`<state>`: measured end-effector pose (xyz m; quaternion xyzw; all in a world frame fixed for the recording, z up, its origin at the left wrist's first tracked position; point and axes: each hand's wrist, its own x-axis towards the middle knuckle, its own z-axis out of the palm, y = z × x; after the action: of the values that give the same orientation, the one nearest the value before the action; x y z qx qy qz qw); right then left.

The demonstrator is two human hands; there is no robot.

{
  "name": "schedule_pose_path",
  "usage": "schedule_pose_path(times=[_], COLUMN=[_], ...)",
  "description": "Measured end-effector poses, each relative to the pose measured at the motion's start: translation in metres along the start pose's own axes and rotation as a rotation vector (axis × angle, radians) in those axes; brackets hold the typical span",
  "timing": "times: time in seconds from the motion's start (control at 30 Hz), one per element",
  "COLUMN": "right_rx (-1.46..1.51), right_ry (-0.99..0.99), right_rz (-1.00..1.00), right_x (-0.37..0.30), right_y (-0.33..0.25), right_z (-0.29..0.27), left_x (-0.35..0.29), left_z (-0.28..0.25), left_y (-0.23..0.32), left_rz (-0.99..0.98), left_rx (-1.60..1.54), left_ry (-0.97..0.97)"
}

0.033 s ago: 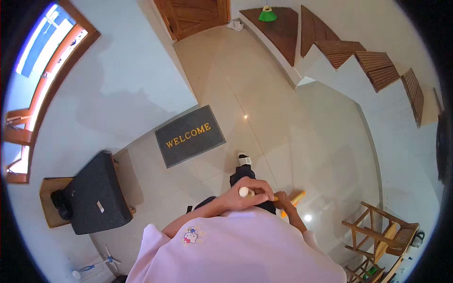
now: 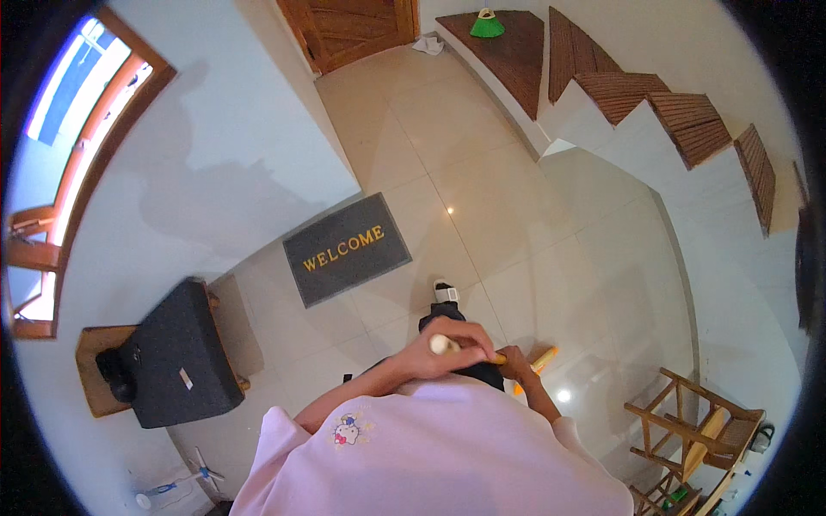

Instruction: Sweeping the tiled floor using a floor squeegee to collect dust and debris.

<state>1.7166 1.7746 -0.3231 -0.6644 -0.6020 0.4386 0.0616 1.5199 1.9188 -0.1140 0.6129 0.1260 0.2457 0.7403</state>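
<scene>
My left hand (image 2: 452, 351) is closed in front of my waist around a stick handle (image 2: 440, 344), whose pale rounded end pokes up out of the fist. Lower on the same stick, where a yellow stretch shows, my right hand (image 2: 514, 365) is wrapped around it. Past the right hand, a yellow-orange bar (image 2: 544, 358) sits low, close to the tiles. It looks like the head of this long-handled floor tool, but my hand and shirt hide how they join. I cannot tell whether it is a broom or a mop.
A grey doormat (image 2: 348, 249) lies ahead left on the tiled floor (image 2: 516, 258). A dark padded seat (image 2: 185, 361) stands by the left wall. Wooden chairs (image 2: 688, 421) are at lower right. Stairs (image 2: 688, 125) rise at upper right, a green brush (image 2: 487, 26) on the lowest step.
</scene>
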Motion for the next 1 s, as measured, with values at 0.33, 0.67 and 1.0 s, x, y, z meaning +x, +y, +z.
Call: schedule_pose_path(times=[0.33,0.67,1.0], right_rx=[-0.110,-0.173,-0.092], right_ry=[0.332,0.396,-0.349], right_rz=[-0.491,-0.536,-0.409], right_x=[0.208,0.249,0.173], right_y=[-0.082,-0.161,-0.115], right_z=[-0.140,-0.184,-0.089], left_x=[0.089,0.065,0.041], left_z=[-0.077,-0.126,-0.098], left_y=[0.094,0.132,0.096], left_rz=[0.301,0.562,0.085], left_rx=[0.275,0.287,-0.030], left_ry=[0.267,0.501,0.547])
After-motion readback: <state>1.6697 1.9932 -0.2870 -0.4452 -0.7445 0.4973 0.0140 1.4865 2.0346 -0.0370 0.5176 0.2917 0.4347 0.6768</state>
